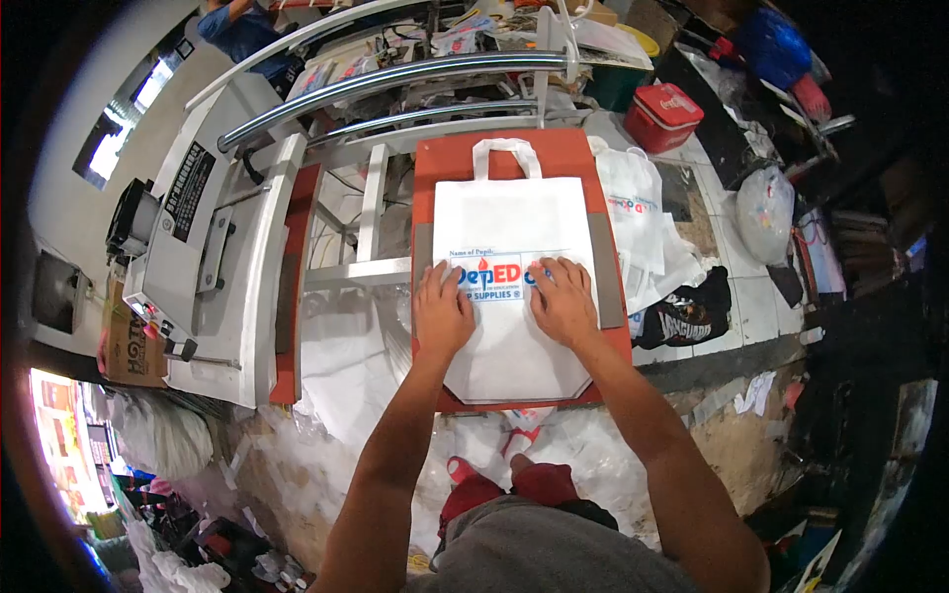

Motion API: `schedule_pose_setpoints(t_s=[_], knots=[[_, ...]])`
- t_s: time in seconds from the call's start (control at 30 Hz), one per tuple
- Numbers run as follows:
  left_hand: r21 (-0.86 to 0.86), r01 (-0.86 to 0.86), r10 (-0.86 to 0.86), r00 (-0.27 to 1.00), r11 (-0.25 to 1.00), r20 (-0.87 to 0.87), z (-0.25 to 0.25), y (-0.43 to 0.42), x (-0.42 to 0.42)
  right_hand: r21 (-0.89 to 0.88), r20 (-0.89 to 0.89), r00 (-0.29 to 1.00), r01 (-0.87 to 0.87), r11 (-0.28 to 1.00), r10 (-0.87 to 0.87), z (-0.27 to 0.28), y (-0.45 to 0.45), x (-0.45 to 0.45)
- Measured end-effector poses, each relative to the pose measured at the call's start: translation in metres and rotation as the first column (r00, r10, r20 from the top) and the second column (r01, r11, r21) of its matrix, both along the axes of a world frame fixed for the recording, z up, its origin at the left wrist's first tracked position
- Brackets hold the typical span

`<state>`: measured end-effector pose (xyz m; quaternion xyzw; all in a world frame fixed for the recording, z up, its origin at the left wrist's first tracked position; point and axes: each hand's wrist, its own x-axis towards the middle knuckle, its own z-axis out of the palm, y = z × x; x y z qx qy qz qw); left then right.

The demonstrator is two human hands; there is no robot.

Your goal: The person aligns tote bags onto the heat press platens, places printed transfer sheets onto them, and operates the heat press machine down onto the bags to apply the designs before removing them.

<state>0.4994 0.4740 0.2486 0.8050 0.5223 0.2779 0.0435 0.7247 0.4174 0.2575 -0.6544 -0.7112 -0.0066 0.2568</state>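
A white tote bag (pixel 514 222) with a loop handle at its far end lies flat on a red-brown board (pixel 563 158). Blue and red print with "DepED" and "SUPPLIES" crosses its middle. My left hand (pixel 444 309) rests flat on the left part of the print, fingers stretched forward. On the right part lies my right hand (pixel 563 304), its fingers spread and covering some letters. Neither hand grips anything; both press on the cloth.
Left stands a white press machine (pixel 188 247) with a metal bar (pixel 395 84) across the back. More printed white bags (pixel 638 208) lie to the right, near a red cooler box (pixel 664 117) and a black printed cloth (pixel 687 311). A person in a blue shirt (pixel 237 35) is at the back left.
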Motion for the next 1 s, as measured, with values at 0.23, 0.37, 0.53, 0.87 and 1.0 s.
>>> schedule_pose_setpoints(t_s=[0.23, 0.37, 0.53, 0.87, 1.0], knots=[[-0.062, 0.0, 0.006, 0.995, 0.998, 0.1, -0.001, 0.0, -0.008, 0.021, -0.01, 1.0, 0.016, 1.0, -0.016, 0.001, -0.001, 0.001], [-0.076, 0.023, -0.015, 0.995, 0.997, 0.098, -0.002, -0.004, -0.01, 0.028, -0.029, 1.0, 0.01, 1.0, -0.009, -0.001, -0.001, 0.002], [-0.044, 0.037, -0.033, 0.995, 0.998, 0.089, -0.003, -0.006, -0.01, 0.028, -0.019, 1.0, 0.011, 1.0, -0.011, -0.002, 0.0, 0.001], [-0.029, -0.024, 0.035, 0.897, 0.999, 0.441, 0.048, -0.034, -0.082, 0.248, -0.344, 0.934, 0.185, 0.951, -0.092, 0.065, -0.032, 0.038], [0.051, -0.197, 0.163, 0.908, 0.979, 0.387, 0.09, -0.078, -0.204, 0.002, -0.686, 0.662, 0.416, 0.91, -0.301, 0.016, -0.106, 0.151]])
